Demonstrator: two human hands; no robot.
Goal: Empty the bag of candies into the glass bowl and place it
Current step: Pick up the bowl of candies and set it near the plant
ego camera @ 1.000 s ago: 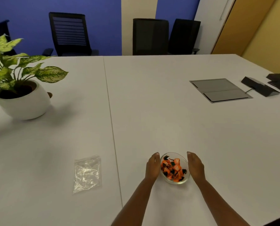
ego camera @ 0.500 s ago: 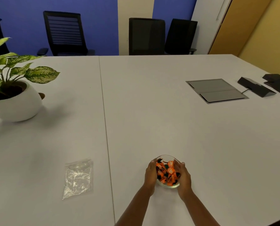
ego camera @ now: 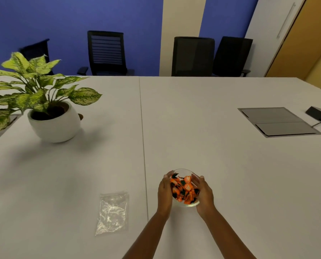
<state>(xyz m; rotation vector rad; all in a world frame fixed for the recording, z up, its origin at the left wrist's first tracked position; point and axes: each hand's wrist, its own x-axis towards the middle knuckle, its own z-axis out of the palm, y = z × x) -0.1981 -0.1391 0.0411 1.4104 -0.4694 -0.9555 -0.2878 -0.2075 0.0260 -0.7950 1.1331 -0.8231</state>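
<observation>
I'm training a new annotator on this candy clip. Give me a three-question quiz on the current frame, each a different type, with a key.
1. True or false: the plastic bag lying on the table holds candies.
2. Multiple choice: what are the left hand and right hand doing? A) cupping the sides of the glass bowl B) pinching the bag C) resting flat on the table
3. Fill in: the wrapped candies in the bowl are mostly ___ in colour.

Key: 1 false, it looks empty; 2 A; 3 orange.
</observation>
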